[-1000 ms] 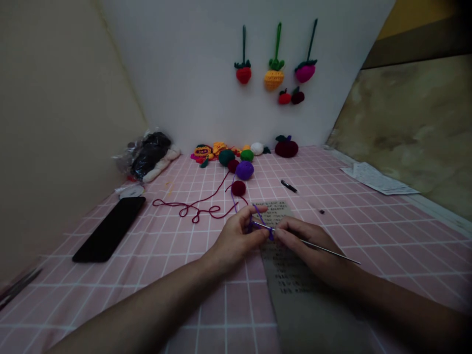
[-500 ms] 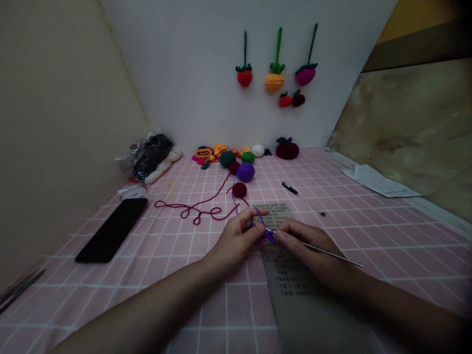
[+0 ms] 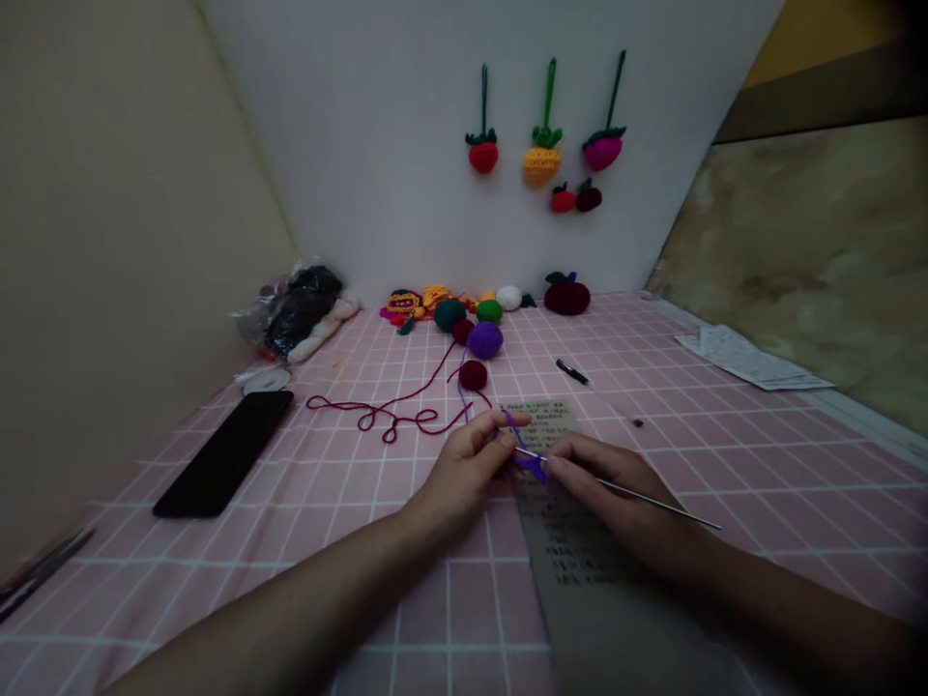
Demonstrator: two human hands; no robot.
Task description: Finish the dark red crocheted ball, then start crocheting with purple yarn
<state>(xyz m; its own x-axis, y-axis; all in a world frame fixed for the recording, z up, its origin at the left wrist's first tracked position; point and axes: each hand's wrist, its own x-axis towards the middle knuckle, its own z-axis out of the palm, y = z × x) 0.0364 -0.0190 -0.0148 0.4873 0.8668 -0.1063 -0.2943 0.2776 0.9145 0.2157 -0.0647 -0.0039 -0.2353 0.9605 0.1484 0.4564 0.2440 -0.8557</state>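
My left hand (image 3: 468,469) pinches a strand of purple yarn (image 3: 516,437) looped over its forefinger. The strand runs back to a purple yarn ball (image 3: 484,339). My right hand (image 3: 616,488) is closed on a thin metal crochet hook (image 3: 652,500), whose tip sits in a small purple stitch between the two hands. Both hands hover over a printed paper sheet (image 3: 572,541) lying on the pink checked tablecloth (image 3: 725,454).
A black phone (image 3: 224,451) lies at left, dark red yarn (image 3: 384,411) trails from a dark red ball (image 3: 473,374). Several yarn balls and crochet pieces sit by the back wall, crochet fruits (image 3: 542,155) hang above. A black pen (image 3: 571,370) and papers (image 3: 746,356) lie to the right.
The hands have stayed nearly in place; the hook tip and purple stitch have dipped slightly lower between the fingers. The view has shifted a little.
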